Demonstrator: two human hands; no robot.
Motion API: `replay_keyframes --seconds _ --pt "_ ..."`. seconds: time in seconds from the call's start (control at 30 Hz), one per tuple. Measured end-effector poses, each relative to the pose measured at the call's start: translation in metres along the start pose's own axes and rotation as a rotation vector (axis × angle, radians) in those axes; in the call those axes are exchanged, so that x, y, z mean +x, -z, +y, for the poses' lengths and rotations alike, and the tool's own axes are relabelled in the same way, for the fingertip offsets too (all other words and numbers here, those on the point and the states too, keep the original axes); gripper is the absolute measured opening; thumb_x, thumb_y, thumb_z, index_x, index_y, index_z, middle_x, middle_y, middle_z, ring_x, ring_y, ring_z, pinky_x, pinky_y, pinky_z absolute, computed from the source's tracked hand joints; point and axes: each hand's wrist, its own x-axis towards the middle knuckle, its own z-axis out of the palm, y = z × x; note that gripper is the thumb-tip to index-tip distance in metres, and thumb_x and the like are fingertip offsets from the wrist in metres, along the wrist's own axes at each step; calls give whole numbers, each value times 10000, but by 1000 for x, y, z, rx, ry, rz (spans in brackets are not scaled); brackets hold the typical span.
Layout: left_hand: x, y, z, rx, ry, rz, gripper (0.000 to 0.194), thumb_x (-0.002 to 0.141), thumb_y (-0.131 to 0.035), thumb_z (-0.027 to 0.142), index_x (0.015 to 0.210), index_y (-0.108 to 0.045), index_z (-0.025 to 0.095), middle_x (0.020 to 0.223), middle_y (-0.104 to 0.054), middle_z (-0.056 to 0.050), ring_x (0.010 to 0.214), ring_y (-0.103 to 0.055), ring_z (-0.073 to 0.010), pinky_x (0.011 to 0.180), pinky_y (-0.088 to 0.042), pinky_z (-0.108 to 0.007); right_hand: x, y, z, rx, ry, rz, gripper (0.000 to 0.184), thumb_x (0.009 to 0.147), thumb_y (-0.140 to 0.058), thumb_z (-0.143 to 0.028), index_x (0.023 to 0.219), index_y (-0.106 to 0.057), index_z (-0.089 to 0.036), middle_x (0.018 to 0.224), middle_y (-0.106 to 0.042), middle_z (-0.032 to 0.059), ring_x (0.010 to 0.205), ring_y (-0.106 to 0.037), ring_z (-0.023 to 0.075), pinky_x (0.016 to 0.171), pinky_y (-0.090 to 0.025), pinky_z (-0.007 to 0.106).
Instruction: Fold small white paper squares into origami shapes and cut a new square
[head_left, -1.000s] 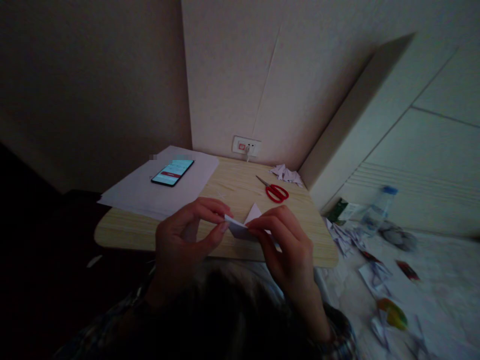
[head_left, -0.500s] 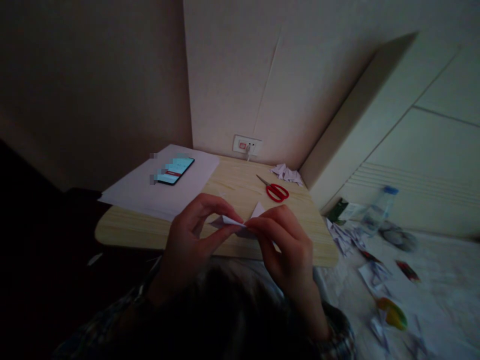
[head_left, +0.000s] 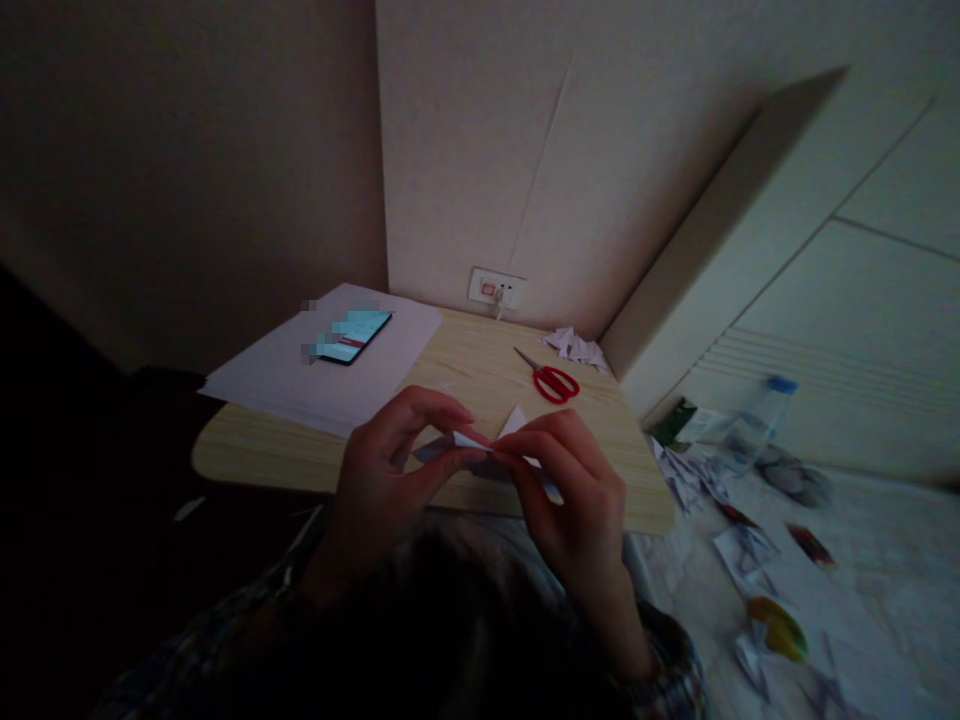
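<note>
Over the near edge of the small wooden table (head_left: 480, 350), a folded piece of white paper (head_left: 463, 440) is pinched between my two hands. My left hand (head_left: 394, 460) grips its left part with thumb and forefinger. From the other side, my right hand (head_left: 566, 475) pinches it near the middle, fingertips almost touching those of the left. A pointed white flap sticks up behind the right fingers, and some paper shows below them. The fingers hide much of the fold.
Red-handled scissors (head_left: 553, 382) lie beyond my right hand, near a pile of folded paper pieces (head_left: 576, 347). A phone (head_left: 360, 338) rests on large white sheets (head_left: 277, 385) at the left. To the right, a clear bottle (head_left: 757, 425) and more folded papers (head_left: 686, 475) sit on a pale surface.
Both hands keep their pinch on the folded paper, with only slight finger movement. The whole view has shifted a little.
</note>
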Motion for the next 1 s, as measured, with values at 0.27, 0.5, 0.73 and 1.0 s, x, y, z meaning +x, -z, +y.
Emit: replay_keyframes --seconds 0.27,0.5,0.73,1.0 --pt "0 -2 2 -19 -35 -30 272 688 -785 7 792 -703 244 754 -696 55 735 -681 -116 717 -564 -192 -3 3 1 -15 18 -18 193 896 -550 -32 854 -648 -192 769 -621 32 739 -575 180 623 -471 317" --pt "1 0 1 37 -52 -41 215 725 -772 42 790 -687 227 753 -695 40 733 -678 -137 710 -570 -232 -2 2 1 -4 16 -15 158 921 -572 -86 855 -648 -208 763 -624 23 728 -582 175 619 -478 315" --pt "0 2 1 56 -99 -67 228 733 -761 41 804 -678 241 760 -688 36 740 -674 -135 719 -571 -232 -2 1 1 -1 22 1 140 914 -595 -96 849 -652 -206 754 -629 22 717 -585 173 622 -483 314" --pt "-1 6 0 32 -48 -11 241 688 -823 106 822 -674 238 773 -692 42 709 -705 -129 693 -568 -213 -3 2 2 -3 17 -6 152 916 -585 -94 846 -657 -208 754 -632 22 718 -586 176 625 -487 314"
